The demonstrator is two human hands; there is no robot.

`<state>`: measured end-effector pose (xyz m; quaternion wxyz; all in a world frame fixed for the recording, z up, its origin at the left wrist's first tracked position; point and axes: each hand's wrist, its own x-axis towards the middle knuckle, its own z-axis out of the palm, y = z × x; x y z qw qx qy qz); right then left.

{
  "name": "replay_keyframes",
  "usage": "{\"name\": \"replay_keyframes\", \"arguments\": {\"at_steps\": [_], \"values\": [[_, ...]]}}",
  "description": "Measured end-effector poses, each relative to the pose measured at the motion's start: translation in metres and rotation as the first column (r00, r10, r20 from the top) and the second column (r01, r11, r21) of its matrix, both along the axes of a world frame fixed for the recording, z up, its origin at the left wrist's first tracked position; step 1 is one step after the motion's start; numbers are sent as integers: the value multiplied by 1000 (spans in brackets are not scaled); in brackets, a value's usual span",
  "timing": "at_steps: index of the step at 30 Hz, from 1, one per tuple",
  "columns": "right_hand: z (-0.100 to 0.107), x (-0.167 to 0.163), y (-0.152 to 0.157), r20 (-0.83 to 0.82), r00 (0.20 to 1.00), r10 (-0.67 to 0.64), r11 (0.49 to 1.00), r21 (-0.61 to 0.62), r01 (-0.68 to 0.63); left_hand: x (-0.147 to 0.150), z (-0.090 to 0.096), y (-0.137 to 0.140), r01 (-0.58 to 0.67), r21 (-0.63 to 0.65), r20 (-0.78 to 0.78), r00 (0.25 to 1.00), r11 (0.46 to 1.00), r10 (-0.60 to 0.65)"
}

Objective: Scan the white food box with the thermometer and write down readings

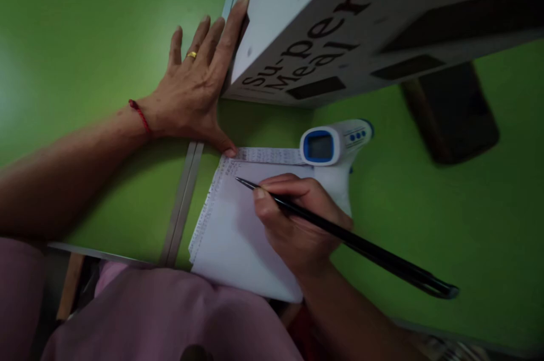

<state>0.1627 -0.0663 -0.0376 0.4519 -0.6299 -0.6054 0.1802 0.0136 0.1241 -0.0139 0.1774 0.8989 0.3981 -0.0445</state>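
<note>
My right hand [297, 219] grips a long black pen [361, 242], its tip just over or on a white notebook page [242, 225] near small rows of writing. Fingers spread, my left hand [195, 77] rests on the green table, its thumb at the page's upper corner and its index finger alongside a white box. A white and blue infrared thermometer [335, 148] lies across the notebook's top right part, next to a printed or written strip of paper [270, 155]. The lower part of the thermometer is partly hidden behind my right hand.
The box [280, 49], lettered "Su-per Meal", stands upright beyond the notebook. A dark phone-like object [454, 117] lies to its right. Metal strips [182, 208] cross the green table [85, 38], whose near edge runs along the front.
</note>
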Motion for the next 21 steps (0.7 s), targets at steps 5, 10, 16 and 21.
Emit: {"name": "replay_keyframes", "arguments": {"at_steps": [5, 10, 16, 21], "values": [[1, 0, 0, -39, 999, -32, 999, 0, 32, -1, 2, 0, 2, -6, 25, 1000, 1000, -2], [2, -1, 0, -11, 999, -34, 999, -8, 33, 0, 4, -1, 3, -4, -9, 1000, 1000, -3], [3, -2, 1, 39, 999, -14, 1000, -4, 15, -1, 4, -1, 13, -8, 40, 999, 1000, -12], [3, -1, 1, 40, 999, -9, 1000, -12, 10, -1, 3, -1, 10, 9, 11, 1000, 1000, -10]]}}
